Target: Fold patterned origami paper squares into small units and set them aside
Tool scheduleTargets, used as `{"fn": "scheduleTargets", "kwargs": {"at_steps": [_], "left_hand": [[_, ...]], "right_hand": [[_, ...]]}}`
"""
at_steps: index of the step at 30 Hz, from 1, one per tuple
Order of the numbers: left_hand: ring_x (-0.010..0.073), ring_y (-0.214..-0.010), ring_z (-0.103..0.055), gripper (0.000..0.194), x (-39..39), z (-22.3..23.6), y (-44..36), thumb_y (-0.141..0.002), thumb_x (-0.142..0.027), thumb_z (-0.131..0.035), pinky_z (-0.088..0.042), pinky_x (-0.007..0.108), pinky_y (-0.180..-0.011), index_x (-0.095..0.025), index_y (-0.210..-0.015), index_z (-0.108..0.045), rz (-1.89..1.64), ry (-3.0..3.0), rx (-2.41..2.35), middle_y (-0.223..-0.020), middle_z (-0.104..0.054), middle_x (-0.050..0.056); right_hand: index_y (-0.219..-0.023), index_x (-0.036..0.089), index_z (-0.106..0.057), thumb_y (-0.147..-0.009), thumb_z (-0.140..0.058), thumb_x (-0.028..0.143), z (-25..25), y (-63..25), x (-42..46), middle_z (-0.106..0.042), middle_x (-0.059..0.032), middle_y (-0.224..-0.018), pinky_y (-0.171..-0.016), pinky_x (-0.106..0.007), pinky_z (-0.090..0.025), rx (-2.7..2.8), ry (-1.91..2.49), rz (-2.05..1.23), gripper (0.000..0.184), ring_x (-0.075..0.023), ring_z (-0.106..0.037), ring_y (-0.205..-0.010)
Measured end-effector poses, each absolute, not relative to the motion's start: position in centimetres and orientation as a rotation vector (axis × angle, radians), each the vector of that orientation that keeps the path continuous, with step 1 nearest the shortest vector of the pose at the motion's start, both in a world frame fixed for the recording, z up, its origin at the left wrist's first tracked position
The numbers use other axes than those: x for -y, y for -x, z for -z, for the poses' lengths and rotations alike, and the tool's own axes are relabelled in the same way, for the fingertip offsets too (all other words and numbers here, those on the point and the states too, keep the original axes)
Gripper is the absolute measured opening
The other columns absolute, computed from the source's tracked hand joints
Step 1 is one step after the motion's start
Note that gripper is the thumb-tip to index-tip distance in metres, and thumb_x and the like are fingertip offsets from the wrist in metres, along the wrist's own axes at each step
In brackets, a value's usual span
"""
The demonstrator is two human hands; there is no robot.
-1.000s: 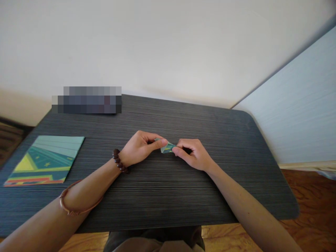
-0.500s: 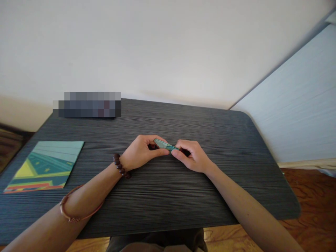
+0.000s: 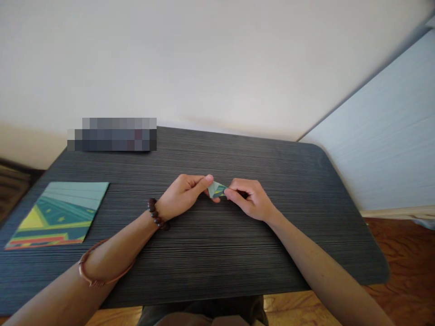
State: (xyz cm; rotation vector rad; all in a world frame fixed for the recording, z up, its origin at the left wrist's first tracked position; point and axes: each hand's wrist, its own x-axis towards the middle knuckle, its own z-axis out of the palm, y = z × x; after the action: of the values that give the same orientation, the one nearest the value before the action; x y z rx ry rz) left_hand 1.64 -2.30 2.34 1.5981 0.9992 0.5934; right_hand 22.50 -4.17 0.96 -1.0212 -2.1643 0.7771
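Left hand (image 3: 185, 192) and right hand (image 3: 251, 199) both pinch one little folded paper (image 3: 217, 190), which sits over the middle of the dark table (image 3: 210, 253). Each thumb presses on the paper from one side, with fingers tucked behind or under it, so both grips are nearly closed, with just the thin paper between. I can't tell if the paper touches the table. It is pale green at the left hand's end, and dark green with a bit of yellow near the right hand.

Brown beads (image 3: 154, 215) go round the left wrist, and a copper-coloured bangle (image 3: 80, 268) sits higher up that arm. At the table's left side lies a flat sheet (image 3: 63, 213) with green, yellow and orange shapes and small stars. On the table's back left corner is something blurred into grey squares (image 3: 112, 136); I can't tell what. Behind the table is a plain wall (image 3: 217, 63). A pale panel (image 3: 384, 127) stands to the table's right, and wooden floor (image 3: 404, 253) shows beside it.
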Motion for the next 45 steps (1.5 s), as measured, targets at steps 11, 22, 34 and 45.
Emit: {"fn": "scheduleTargets", "kwargs": {"at_steps": [11, 22, 34, 45], "left_hand": [[0.0196, -0.088, -0.067, 0.038, 2.6, -2.6, -2.4, -0.079, -0.046, -0.06, -0.051, 0.028, -0.081, -0.013, -0.097, -0.065, -0.753, -1.446, -1.119, -0.093, -0.072, 0.007], [0.0218, -0.108, -0.059, 0.04, 2.7, -2.7, -2.2, -0.081, -0.041, -0.058, -0.046, 0.032, -0.095, -0.018, -0.113, -0.064, -0.708, -1.555, -1.008, -0.116, -0.065, 0.005], [0.0173, -0.084, -0.062, 0.034, 2.9, -2.3, -2.3, -0.085, -0.038, -0.051, -0.048, 0.027, -0.078, -0.018, -0.108, -0.066, -0.755, -1.948, -1.179, -0.094, -0.07, 0.004], [0.0185, -0.082, -0.061, 0.028, 3.6, -2.1, -2.8, -0.084, -0.034, -0.049, -0.044, 0.028, -0.071, -0.018, -0.103, -0.061, -0.715, -2.406, -1.501, -0.096, -0.067, 0.005]], "right_hand": [[-0.069, 0.018, -0.057, -0.088, -0.049, 0.03, -0.6, -21.2, 5.2, -0.057, -0.0013, -0.066, -0.061, -0.028, -0.032, 2.278, 1.103, 0.063, 0.024, -0.0113, -0.045, -0.059], [-0.072, 0.018, -0.052, -0.088, -0.047, 0.035, -1.0, -21.3, 4.8, -0.052, 0.0016, -0.064, -0.065, -0.027, -0.035, 2.177, 1.085, -0.577, 0.024, -0.0102, -0.045, -0.059], [-0.065, 0.018, -0.049, -0.086, -0.045, 0.025, -0.7, -21.1, 5.0, -0.053, 0.0013, -0.059, -0.062, -0.027, -0.033, 2.228, 1.232, -0.373, 0.023, -0.0106, -0.042, -0.054], [-0.072, 0.019, -0.053, -0.085, -0.047, 0.024, -0.4, -20.6, 5.1, -0.057, 0.001, -0.059, -0.059, -0.025, -0.035, 2.202, 1.391, -0.276, 0.016, -0.0112, -0.047, -0.052]]}}
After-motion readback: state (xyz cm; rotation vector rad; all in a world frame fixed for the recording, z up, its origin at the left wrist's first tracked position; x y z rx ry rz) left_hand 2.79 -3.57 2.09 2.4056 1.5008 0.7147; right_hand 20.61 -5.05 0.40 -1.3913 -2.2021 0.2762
